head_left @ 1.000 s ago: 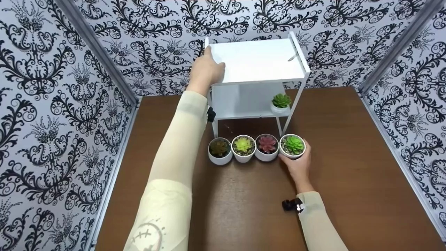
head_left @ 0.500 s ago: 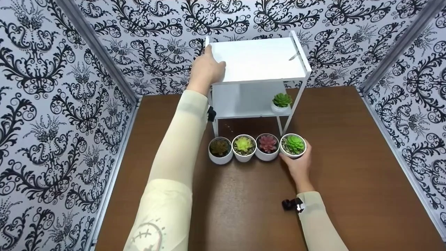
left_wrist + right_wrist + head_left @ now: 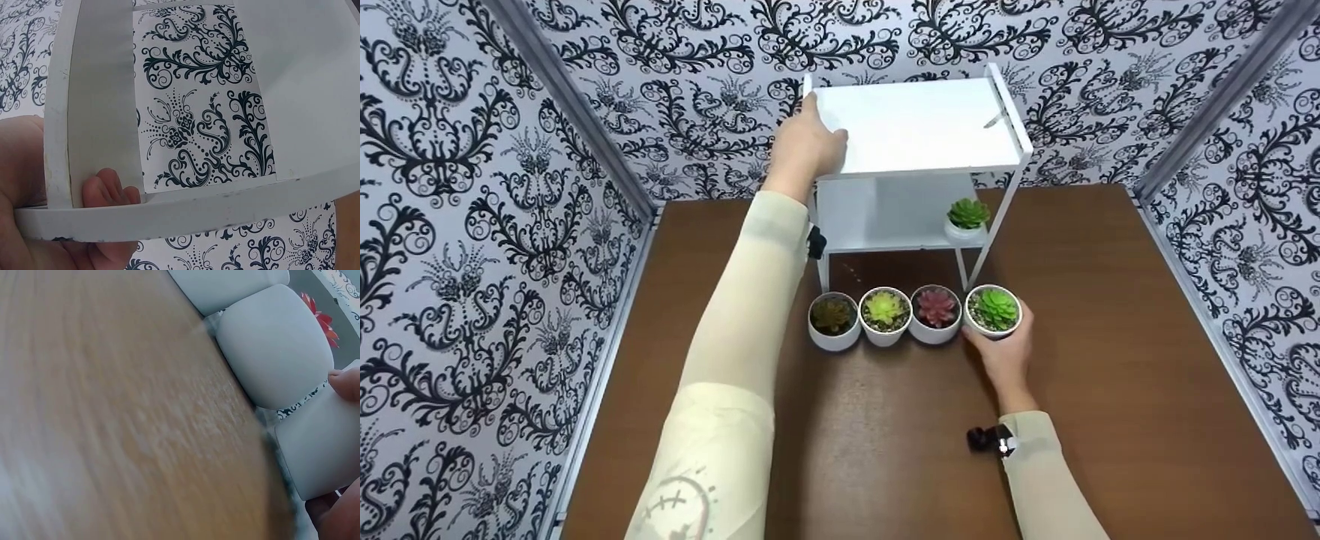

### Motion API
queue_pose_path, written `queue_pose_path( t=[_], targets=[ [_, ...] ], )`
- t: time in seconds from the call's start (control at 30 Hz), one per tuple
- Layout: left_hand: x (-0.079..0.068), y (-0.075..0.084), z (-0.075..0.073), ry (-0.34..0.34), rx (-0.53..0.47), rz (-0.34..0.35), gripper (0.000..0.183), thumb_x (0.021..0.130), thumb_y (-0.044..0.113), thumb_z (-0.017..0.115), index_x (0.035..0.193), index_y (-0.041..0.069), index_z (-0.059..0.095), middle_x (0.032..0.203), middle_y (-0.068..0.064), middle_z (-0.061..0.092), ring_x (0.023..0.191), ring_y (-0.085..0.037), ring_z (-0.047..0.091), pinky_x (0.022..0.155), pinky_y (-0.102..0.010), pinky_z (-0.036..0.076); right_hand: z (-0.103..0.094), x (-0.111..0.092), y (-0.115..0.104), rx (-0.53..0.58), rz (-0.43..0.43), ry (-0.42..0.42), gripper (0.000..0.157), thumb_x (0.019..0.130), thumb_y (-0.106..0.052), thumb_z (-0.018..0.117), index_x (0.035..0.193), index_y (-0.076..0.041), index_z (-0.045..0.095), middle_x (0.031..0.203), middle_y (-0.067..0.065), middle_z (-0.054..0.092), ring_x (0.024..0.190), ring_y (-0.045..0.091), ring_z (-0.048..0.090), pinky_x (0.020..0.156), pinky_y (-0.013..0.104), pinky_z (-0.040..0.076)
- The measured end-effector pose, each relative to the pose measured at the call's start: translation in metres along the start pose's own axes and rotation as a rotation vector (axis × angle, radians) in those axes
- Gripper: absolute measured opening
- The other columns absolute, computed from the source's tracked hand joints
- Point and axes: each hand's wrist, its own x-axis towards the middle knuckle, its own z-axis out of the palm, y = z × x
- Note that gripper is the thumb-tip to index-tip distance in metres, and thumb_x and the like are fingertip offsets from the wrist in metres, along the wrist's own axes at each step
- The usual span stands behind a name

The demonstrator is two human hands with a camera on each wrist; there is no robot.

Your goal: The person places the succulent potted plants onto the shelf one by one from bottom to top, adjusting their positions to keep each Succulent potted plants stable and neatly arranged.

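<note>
My left hand [image 3: 808,150] grips the left end of a white two-tier shelf rack [image 3: 911,124] at its top tier. In the left wrist view, the fingers [image 3: 109,188] curl round the rack's frame [image 3: 59,118]. Lower right, my right hand [image 3: 1006,351] holds a white pot with a bright green succulent [image 3: 994,308], thumb and fingers round its side. The right wrist view shows that pot [image 3: 323,439] close beside another white pot [image 3: 275,349]. To its left in the row stand pots with a dark red succulent [image 3: 936,307], a yellow-green succulent [image 3: 884,310] and a brown succulent [image 3: 832,315].
A green succulent in a white pot [image 3: 967,216] stands at the right end of the lower tier [image 3: 885,214]. The rack stands at the back of the brown table [image 3: 885,450], near the patterned wall [image 3: 690,97]. Patterned panels also rise at both sides.
Both hands keep their holds on the rack and the pot. The head view has shifted very slightly, and the bright green succulent's pot sits a touch further right.
</note>
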Motion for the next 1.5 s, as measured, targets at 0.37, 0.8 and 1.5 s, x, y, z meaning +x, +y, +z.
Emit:
queue_pose_path(
  t=[0.37,0.8,1.5],
  targets=[
    [0.000,-0.001,0.002,0.011,-0.005,0.004,0.089,0.106,0.046,0.056,0.173,0.024,0.003,0.171,-0.011,0.040,0.154,-0.027,0.046,0.128,-0.041,0.039,-0.004,-0.001,-0.004,-0.010,0.002,0.004,0.104,0.070,-0.001,0.097,0.156,-0.006,0.040,0.153,0.012,0.053,0.141,0.024,0.049,0.124,0.040,0.034],
    [0.001,-0.002,0.001,-0.001,-0.011,0.001,0.090,0.106,0.047,0.056,0.173,0.025,0.001,0.171,-0.011,0.041,0.153,-0.028,0.047,0.128,-0.042,0.039,-0.009,-0.004,-0.015,0.006,-0.028,0.023,0.102,0.070,-0.001,0.097,0.155,-0.006,0.041,0.154,0.012,0.053,0.142,0.023,0.049,0.124,0.040,0.034],
    [0.003,-0.002,0.001,0.006,-0.017,0.008,0.089,0.107,0.047,0.056,0.173,0.025,0.002,0.173,-0.010,0.037,0.157,-0.026,0.042,0.131,-0.040,0.034,-0.010,-0.007,-0.026,-0.049,-0.059,0.037,0.100,0.068,-0.007,0.100,0.153,-0.007,0.046,0.150,0.012,0.057,0.139,0.024,0.052,0.123,0.043,0.037]
  ],
)
